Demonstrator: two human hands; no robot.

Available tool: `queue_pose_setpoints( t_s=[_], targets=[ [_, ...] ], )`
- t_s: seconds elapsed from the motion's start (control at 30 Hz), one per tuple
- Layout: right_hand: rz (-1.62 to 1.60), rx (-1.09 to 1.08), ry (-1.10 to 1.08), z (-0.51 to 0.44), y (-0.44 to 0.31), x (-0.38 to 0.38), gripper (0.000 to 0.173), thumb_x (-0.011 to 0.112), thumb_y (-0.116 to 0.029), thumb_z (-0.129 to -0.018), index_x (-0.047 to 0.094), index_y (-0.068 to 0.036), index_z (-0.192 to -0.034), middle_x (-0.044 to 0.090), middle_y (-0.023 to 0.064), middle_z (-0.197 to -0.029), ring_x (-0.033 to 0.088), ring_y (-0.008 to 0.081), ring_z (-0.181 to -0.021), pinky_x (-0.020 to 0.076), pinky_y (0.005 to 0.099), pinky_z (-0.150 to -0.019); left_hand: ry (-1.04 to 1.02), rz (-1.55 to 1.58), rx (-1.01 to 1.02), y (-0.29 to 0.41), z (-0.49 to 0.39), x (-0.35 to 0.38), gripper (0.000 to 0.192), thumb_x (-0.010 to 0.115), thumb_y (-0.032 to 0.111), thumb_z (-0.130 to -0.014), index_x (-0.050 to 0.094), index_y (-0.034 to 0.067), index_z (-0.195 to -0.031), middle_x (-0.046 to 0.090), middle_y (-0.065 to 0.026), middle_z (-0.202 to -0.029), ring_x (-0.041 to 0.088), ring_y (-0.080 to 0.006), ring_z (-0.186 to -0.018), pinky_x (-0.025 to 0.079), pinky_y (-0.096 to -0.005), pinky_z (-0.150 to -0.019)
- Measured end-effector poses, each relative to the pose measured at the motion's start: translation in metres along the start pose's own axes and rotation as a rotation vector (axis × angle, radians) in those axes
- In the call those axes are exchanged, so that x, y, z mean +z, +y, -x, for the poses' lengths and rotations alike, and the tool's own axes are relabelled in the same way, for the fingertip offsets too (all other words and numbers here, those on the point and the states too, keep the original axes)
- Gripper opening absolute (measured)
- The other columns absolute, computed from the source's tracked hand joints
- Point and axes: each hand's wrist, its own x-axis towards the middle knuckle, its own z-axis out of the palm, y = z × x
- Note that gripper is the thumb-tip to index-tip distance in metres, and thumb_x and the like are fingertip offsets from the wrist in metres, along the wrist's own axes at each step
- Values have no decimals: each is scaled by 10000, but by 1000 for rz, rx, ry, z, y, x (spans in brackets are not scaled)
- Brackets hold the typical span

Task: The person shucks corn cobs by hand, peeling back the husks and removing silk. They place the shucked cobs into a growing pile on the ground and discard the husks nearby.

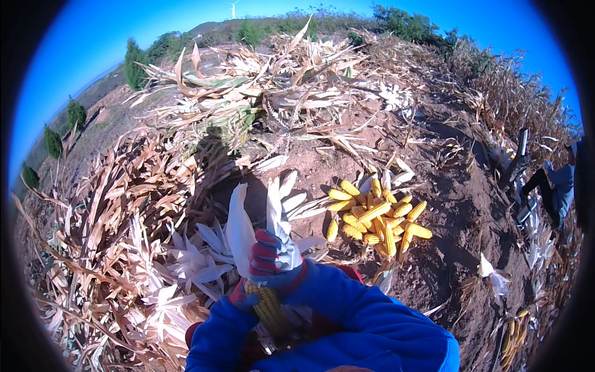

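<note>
Both my hands wear red and grey work gloves below blue sleeves. My right hand point(276, 258) is closed around pale husk leaves point(240, 228) peeled upward from an ear of corn. Just below it, my left hand point(244, 297) grips that ear of corn point(267, 309), whose yellow kernels are bare and partly in shadow. The ear's lower end is close to my body. Some of my left fingers are hidden behind the cob. To the right of my hands lies a heap of husked yellow corn ears point(376, 216) on the soil.
Loose dry husks point(162, 307) and brown corn leaves point(125, 200) cover the ground at left. Cut cornstalks point(279, 93) are piled ahead. At the far right is another person point(558, 190), partly cut off, and more husked ears point(513, 337) lie lower right.
</note>
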Motion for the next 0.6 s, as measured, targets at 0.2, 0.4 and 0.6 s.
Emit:
queue_pose_setpoints(
  t_s=[0.2, 0.4, 0.6],
  targets=[
    [154, 280, -56, 43, -7, -39, 345, 410, -418, -968, 466, -134, -781, 382, -28, -548, 349, 120, -436, 303, 290, -454, -192, -772, -96, 18, 12, -4, 619, 840, 199, -663, 564, 37, -1193, 625, -77, -1124, 585, -172, -1045, 448, -345, -924],
    [192, 581, 405, 77, 21, -53, 457, 291, -446, -1010, 453, -140, -711, 349, -32, -500, 324, 96, -382, 286, 237, -382, -192, -1205, -119, -23, 34, -20, 532, 828, 280, -653, 620, 57, -1089, 665, -134, -1015, 652, -266, -933, 511, -365, -817],
    [595, 341, 612, 59, 11, -65, 450, 393, -498, -971, 467, -131, -722, 351, -33, -549, 299, 90, -403, 244, 241, -378, -186, -1777, -244, 5, 28, -24, 530, 817, 345, -643, 628, 60, -1048, 669, -156, -973, 664, -321, -877, 531, -385, -770]
  ],
)
